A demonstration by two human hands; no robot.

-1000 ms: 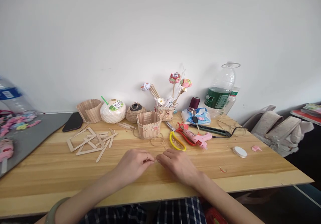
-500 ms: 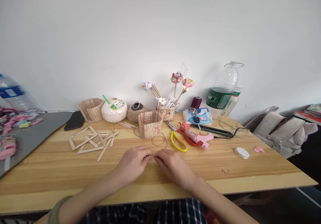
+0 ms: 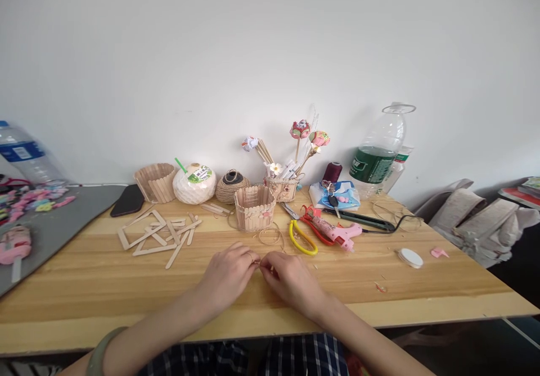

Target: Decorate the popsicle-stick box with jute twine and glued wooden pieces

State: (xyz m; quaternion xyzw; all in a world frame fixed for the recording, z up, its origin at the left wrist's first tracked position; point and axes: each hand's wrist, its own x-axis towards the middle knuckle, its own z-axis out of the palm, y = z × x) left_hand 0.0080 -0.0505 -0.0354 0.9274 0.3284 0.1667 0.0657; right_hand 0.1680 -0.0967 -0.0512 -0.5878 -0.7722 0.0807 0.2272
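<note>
My left hand (image 3: 228,275) and my right hand (image 3: 289,279) rest on the wooden table (image 3: 422,286), fingertips pinched together at the middle on something very small and thin, seemingly a strand of twine. Loose loops of twine (image 3: 270,235) lie just beyond the fingers. Behind them stands a small basket of wooden sticks (image 3: 254,208). A green bangle sits on my left wrist.
Loose wooden sticks and a stick frame (image 3: 158,234) lie to the left. Yellow-handled scissors (image 3: 300,236) and a pink glue gun (image 3: 335,231) lie right of the basket. A twine ball (image 3: 230,186), coconut drink (image 3: 194,184), phone (image 3: 127,199), plastic bottle (image 3: 376,155) and tape roll (image 3: 410,257) stand around.
Both hands stay pinched together and have shifted only slightly; the view has drifted a little, so the table's things sit a bit further right.
</note>
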